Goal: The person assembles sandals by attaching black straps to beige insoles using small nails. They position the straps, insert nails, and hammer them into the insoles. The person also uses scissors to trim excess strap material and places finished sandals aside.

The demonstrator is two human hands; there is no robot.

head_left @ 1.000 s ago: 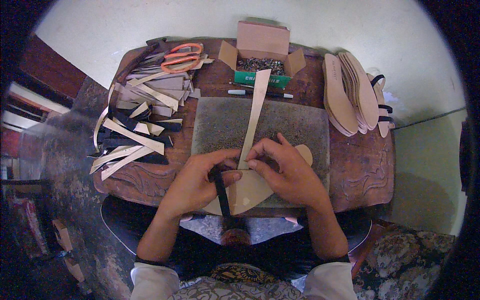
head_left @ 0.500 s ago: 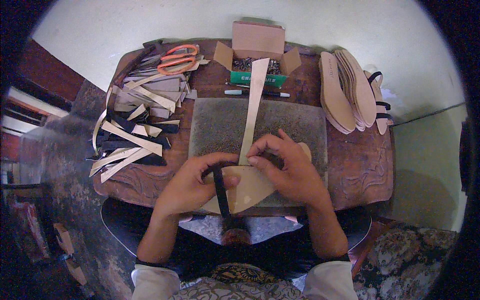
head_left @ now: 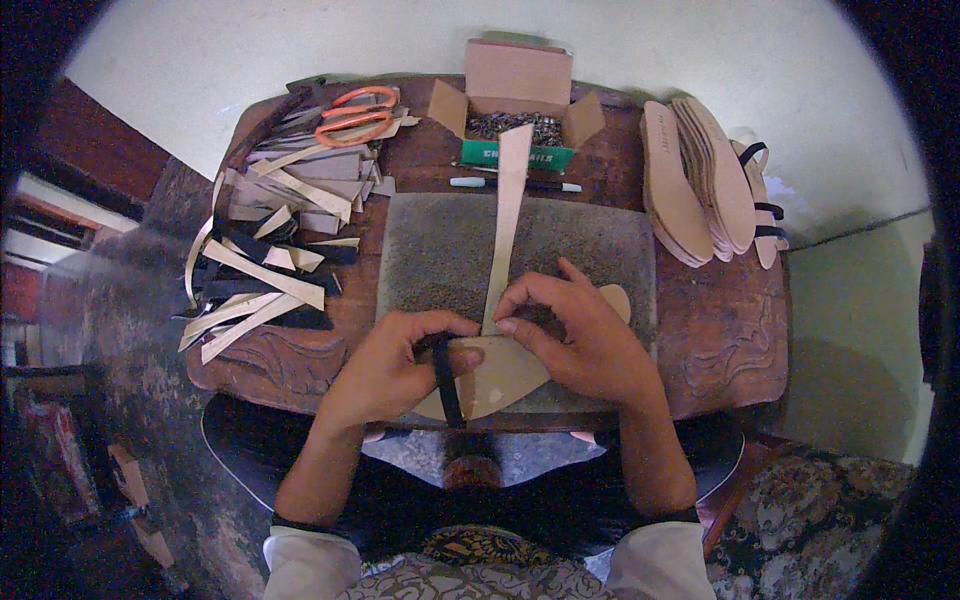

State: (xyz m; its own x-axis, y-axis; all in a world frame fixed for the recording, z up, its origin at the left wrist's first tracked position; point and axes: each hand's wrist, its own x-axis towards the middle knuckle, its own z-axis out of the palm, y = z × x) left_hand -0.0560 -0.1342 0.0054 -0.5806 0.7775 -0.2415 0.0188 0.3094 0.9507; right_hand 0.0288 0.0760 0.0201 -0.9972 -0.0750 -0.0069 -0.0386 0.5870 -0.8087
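Observation:
A tan sandal sole lies crosswise over the near part of the grey slab, its near edge reaching the table's front. One black strap crosses its left end. My left hand is closed on that end, fingertips at the far edge and thumb on the sole's face by the black strap. A pale strip, flared at its far end, points away from the sole's far edge. My right hand pinches the strip's near end against that edge. My fingers partly hide where strip and sole meet.
Behind the slab are a pen and an open box of small nails. Cut strips and orange-handled scissors lie at left. Stacked soles and strapped sandal soles stand at the right against the wall.
The pale strip's far end has dropped slightly toward me. My left hand and the black strap have shifted a little to the right; both grips are kept.

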